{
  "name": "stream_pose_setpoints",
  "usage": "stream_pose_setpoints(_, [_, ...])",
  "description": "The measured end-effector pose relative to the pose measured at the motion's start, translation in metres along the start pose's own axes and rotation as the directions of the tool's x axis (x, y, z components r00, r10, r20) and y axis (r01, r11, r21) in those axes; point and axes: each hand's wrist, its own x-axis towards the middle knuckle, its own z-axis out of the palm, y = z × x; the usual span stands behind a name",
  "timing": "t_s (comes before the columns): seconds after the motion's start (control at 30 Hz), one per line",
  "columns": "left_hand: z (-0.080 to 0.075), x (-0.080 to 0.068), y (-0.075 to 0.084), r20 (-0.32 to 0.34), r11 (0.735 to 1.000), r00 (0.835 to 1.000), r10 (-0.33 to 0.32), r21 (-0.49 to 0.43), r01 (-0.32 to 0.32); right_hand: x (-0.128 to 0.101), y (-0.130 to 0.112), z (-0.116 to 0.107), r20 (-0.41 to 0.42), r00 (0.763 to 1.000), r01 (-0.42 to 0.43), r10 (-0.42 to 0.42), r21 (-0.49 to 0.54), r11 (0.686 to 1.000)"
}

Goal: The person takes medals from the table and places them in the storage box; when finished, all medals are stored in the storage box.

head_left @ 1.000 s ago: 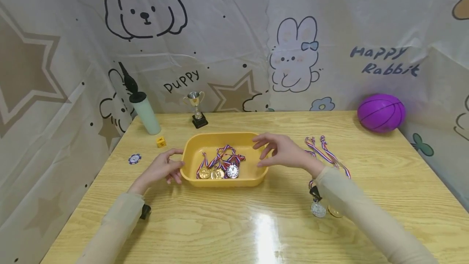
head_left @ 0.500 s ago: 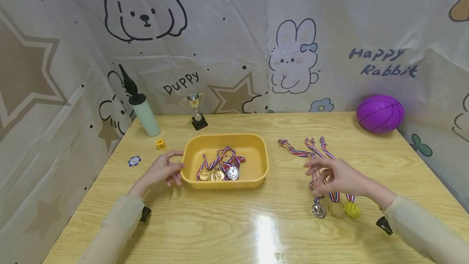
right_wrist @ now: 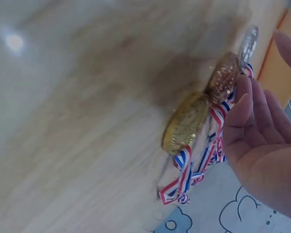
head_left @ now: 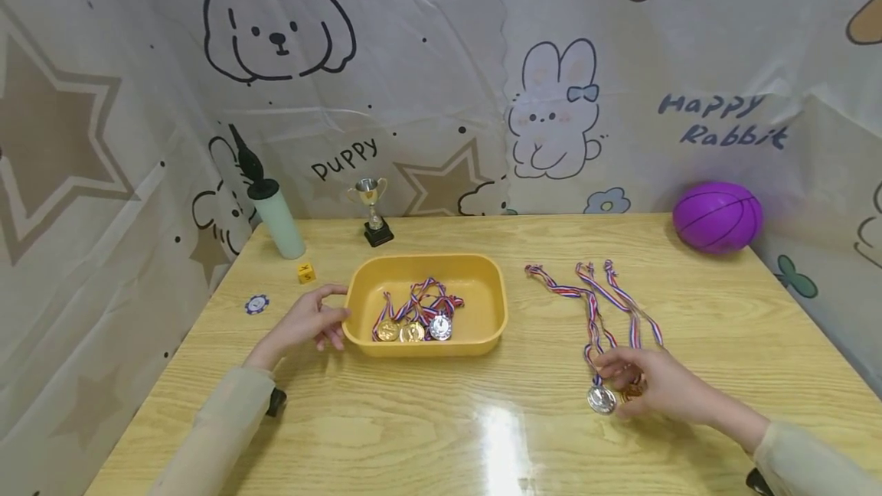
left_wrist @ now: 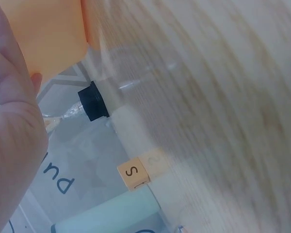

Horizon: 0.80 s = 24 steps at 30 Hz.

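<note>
While the right hand hovers with loosely curled fingers over three medals lying near the table's front edge, holding none yet, the left hand rests its relaxed fingers against the yellow tray. Small, stiff and probably light, the discs should lift most easily by their limp striped ribbons. Bare wood lies between them and the tray; a purple ball sits far back.
</note>
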Motion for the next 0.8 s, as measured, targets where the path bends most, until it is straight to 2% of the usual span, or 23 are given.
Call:
stream_pose_setpoints(0.17, [0.001, 0.0, 0.0, 0.003, 1.0, 1.0, -0.003, -0.007, 0.003, -0.003, 0.001, 0.005, -0.027, 0.999, -0.031, 0.029, -0.046, 0.998])
stream_pose_setpoints(0.37, [0.001, 0.0, 0.0, -0.001, 1.0, 1.0, -0.003, 0.003, 0.003, -0.001, -0.001, 0.014, -0.085, 0.996, -0.016, 0.007, -0.102, 0.995])
stream_pose_setpoints(0.57, [0.001, 0.0, 0.0, 0.001, 1.0, 1.0, -0.005, -0.008, 0.005, 0.001, -0.001, 0.023, -0.145, 0.989, -0.038, 0.02, -0.123, 0.992])
stream_pose_setpoints(0.8, [0.001, 0.0, 0.001, 0.002, 1.0, 1.0, -0.003, -0.011, 0.003, 0.002, -0.002, 0.025, -0.173, 0.981, -0.109, 0.085, -0.138, 0.984])
